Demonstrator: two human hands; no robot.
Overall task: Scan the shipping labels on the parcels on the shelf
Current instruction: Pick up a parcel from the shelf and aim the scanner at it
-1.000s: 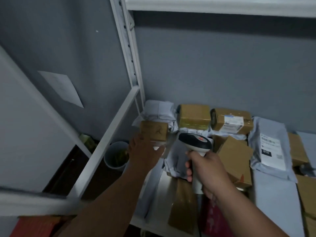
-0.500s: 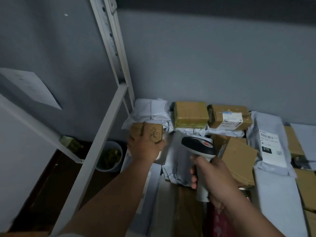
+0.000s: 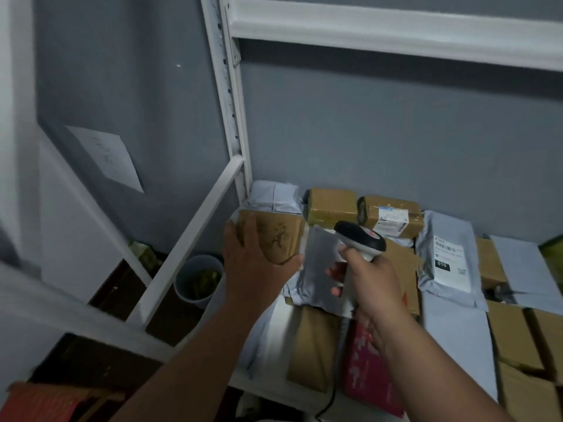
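Head camera first — what are the hands doing?

— Left hand (image 3: pixel 254 263) grips a small brown box (image 3: pixel 278 236) with a dark drawing on its face, fingers wrapped over its left end and thumb under the lower edge, lifted at the shelf's left end. Right hand (image 3: pixel 370 287) is curled tight round the handle of a scanner (image 3: pixel 361 240), whose dark-and-white head points toward the back-left.

— How close are the two?

— Apart, but near; a grey mailer (image 3: pixel 320 269) shows in the gap between them.

— And the parcels?

— Spread over the white shelf (image 3: pixel 393 30) frame's lower level. Against the grey wall sit a pale wrapped bundle (image 3: pixel 274 194), a taped brown box (image 3: pixel 332 205) and a brown box with a white label (image 3: pixel 391 219). Right of the scanner lies a grey bag (image 3: pixel 447 257) bearing a long label marked 010. Nearer are brown cartons and a pink package (image 3: pixel 365 370).

— Anything beyond the shelf?

— A bucket (image 3: pixel 198 278) stands on the floor to the left, and a paper sheet (image 3: pixel 106 156) is stuck to the wall.
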